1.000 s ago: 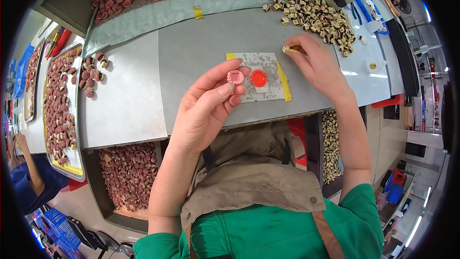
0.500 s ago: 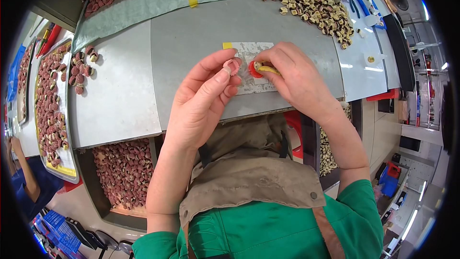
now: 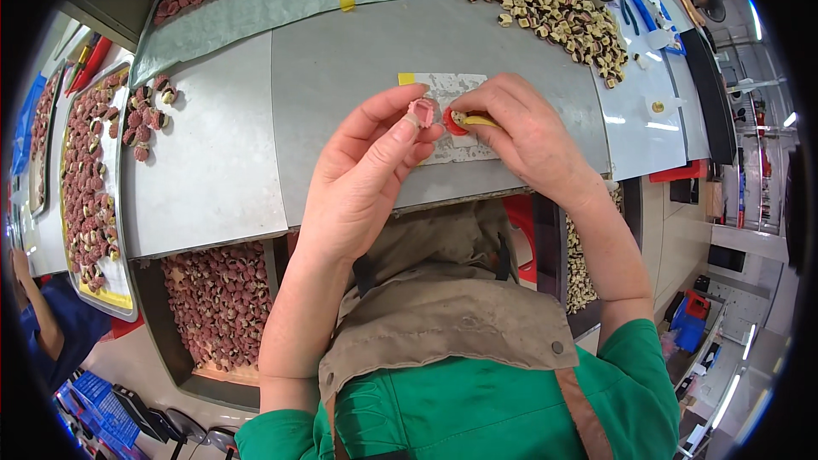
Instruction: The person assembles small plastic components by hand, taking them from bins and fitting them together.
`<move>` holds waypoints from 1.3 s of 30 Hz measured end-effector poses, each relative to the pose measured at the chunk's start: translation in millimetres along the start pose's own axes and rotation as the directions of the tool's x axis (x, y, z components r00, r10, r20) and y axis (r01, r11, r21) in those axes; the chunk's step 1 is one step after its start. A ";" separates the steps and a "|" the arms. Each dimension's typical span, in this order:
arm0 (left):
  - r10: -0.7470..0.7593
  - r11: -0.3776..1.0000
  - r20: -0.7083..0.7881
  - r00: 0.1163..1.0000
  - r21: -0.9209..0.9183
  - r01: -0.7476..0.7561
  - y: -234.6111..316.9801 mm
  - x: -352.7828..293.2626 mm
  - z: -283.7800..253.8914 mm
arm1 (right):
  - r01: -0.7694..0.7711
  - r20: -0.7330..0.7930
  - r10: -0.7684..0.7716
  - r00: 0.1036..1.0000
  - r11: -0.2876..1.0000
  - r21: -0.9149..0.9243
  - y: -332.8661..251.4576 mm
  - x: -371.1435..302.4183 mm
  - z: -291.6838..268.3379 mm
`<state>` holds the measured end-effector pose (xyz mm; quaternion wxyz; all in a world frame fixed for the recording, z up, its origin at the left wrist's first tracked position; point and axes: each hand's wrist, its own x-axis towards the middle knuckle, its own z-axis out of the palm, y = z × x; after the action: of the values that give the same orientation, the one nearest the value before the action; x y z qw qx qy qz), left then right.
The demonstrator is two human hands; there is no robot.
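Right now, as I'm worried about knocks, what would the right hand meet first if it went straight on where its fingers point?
Probably the round red dish; the right hand overlaps it in view, so depth is unclear.

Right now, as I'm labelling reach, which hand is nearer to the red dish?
Right. The right hand is at the red dish, partly covering it; the left hand is apart, to its left.

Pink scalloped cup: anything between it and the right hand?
Nothing visible: open gap between the pink scalloped cup in the left hand and the small pale piece in the right hand. The red dish lies beneath, partly hidden by that hand.
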<state>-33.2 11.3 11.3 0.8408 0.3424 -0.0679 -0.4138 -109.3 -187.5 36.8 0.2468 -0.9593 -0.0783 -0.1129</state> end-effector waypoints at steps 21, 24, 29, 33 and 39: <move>0.421 0.794 0.043 0.906 0.465 -0.391 -20.4 -4.0 10.4 | -0.140 -0.112 0.262 0.959 0.775 0.616 -39.5 -2.1 15.5; 0.366 0.833 0.031 0.930 0.435 -0.343 -17.8 -3.9 11.8 | -0.234 0.014 0.414 0.910 0.487 0.842 -36.7 -6.9 19.5; 0.154 0.949 0.003 0.988 0.276 -0.149 -8.5 -2.3 11.3 | -0.205 0.001 0.358 0.934 0.530 0.823 -37.6 -5.5 18.0; 0.237 0.885 0.041 0.971 0.402 -0.233 -11.7 -3.9 10.8 | -0.240 -0.021 0.391 0.920 0.604 0.760 -35.6 -10.3 18.0; 0.050 0.974 0.096 0.994 0.217 -0.070 -1.5 -2.6 7.9 | 0.008 -0.186 0.056 0.981 0.946 0.325 -26.3 1.2 2.0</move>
<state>-39.0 8.5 16.8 0.8059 0.4122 -0.1611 -0.3932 -113.2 -163.7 47.4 0.4087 -0.8912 -0.0598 -0.1876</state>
